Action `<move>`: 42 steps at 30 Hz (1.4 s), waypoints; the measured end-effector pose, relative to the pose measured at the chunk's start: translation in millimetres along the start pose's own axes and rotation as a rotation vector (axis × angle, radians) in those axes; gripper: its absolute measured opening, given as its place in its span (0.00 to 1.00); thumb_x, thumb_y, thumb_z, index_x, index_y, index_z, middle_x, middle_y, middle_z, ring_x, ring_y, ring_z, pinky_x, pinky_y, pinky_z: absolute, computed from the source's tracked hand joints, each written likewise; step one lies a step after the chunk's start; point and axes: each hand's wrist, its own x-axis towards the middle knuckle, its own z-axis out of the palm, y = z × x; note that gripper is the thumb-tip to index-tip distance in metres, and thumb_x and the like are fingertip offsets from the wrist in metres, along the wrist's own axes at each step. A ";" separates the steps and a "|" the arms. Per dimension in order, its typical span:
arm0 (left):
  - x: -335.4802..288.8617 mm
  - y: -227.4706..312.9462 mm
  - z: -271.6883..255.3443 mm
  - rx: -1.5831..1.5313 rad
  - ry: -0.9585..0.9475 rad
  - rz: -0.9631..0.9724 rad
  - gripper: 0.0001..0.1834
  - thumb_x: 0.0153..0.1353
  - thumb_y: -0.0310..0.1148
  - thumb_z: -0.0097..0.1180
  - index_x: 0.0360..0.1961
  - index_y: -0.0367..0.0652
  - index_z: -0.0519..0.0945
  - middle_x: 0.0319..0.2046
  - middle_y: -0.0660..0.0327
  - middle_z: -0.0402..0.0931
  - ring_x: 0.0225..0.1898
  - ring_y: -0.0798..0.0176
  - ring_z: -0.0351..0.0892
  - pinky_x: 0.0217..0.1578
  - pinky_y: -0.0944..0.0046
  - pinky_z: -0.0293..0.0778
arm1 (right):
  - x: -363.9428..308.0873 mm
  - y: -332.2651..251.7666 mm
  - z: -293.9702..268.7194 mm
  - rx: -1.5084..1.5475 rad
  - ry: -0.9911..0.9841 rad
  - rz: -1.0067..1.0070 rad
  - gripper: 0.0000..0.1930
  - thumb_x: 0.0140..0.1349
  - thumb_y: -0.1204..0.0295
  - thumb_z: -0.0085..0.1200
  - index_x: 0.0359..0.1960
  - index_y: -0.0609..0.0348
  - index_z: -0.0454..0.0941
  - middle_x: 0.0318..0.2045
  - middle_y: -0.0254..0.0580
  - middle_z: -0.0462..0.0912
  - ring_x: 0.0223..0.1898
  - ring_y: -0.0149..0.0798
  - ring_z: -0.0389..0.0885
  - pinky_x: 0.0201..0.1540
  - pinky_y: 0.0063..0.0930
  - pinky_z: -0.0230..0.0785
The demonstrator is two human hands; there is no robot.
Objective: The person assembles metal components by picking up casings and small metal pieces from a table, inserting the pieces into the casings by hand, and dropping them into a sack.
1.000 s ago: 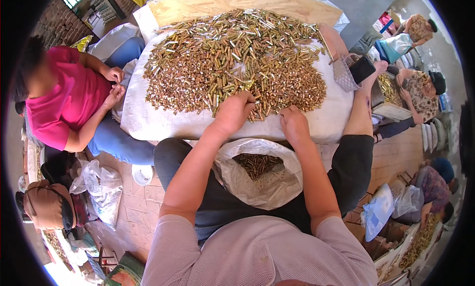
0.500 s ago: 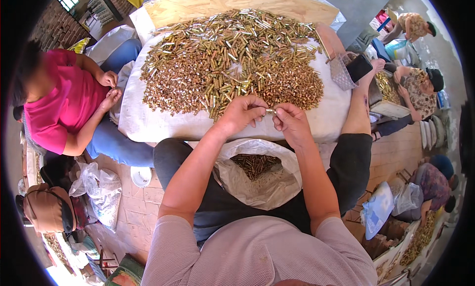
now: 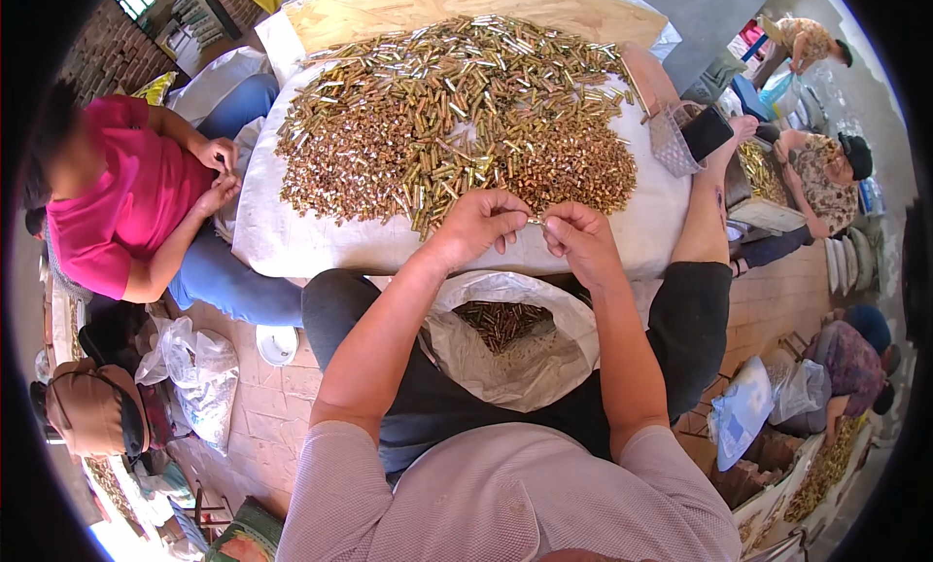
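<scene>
Small metal piece (image 3: 534, 221), brass-coloured, sits between the two hands, in the narrow space where their fingertips nearly meet. The left hand (image 3: 483, 224) pinches one end between thumb and forefinger, its other fingers curled in; the right hand (image 3: 576, 236) has its thumb and fingertips closed on the other end. Both hands are over the near edge of a white-covered counter (image 3: 321, 253). The piece is mostly hidden by the fingers, so its exact shape is hard to tell.

Just beyond the hands, a strip of longer brass-coloured sleeves (image 3: 435, 163) runs away from them and joins a broad spread of similar cylinders (image 3: 486, 64) farther off. To the left of that strip lies a heap of short coppery pieces (image 3: 340, 163), and to its right, beyond the right hand, a second coppery heap (image 3: 585, 163). A pale wooden board (image 3: 466, 14) stands behind everything, at the far side from the hands.

Below the hands, between the forearms, a white sack (image 3: 544, 372) gapes open with dark bronze pieces (image 3: 501, 324) inside. Well to the right of the hands, a black phone (image 3: 707, 134) rests by a pale woven basket (image 3: 671, 142); well to the left sits a co-worker in a pink top (image 3: 141, 183), hands together
</scene>
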 end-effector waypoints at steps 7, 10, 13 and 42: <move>-1.3 -0.5 1.9 0.064 0.019 0.047 0.08 0.65 0.27 0.58 0.41 0.34 0.81 0.27 0.64 0.78 0.25 0.72 0.76 0.23 0.71 0.75 | -0.1 -0.3 0.8 -0.034 -0.027 -0.037 0.05 0.64 0.74 0.59 0.38 0.61 0.80 0.23 0.32 0.75 0.23 0.25 0.68 0.26 0.20 0.61; -1.9 0.5 6.4 0.031 0.055 0.024 0.08 0.65 0.29 0.58 0.39 0.35 0.82 0.28 0.66 0.79 0.26 0.74 0.74 0.28 0.70 0.73 | -1.5 0.6 2.2 -0.041 -0.010 -0.064 0.05 0.64 0.73 0.59 0.38 0.61 0.80 0.23 0.31 0.76 0.23 0.25 0.69 0.26 0.20 0.62; -2.1 1.1 11.7 -0.038 0.086 0.017 0.08 0.65 0.26 0.57 0.41 0.32 0.81 0.28 0.62 0.79 0.25 0.71 0.76 0.24 0.70 0.77 | -3.0 0.2 2.8 -0.008 0.006 -0.061 0.05 0.64 0.73 0.59 0.38 0.61 0.80 0.23 0.31 0.76 0.24 0.25 0.69 0.26 0.20 0.62; -4.5 4.2 26.4 -0.121 0.051 0.034 0.07 0.66 0.25 0.57 0.40 0.32 0.80 0.28 0.61 0.78 0.28 0.69 0.79 0.30 0.66 0.83 | -10.5 7.8 -5.5 0.170 -0.029 -0.026 0.04 0.62 0.75 0.59 0.38 0.57 0.83 0.23 0.29 0.79 0.21 0.24 0.72 0.24 0.19 0.63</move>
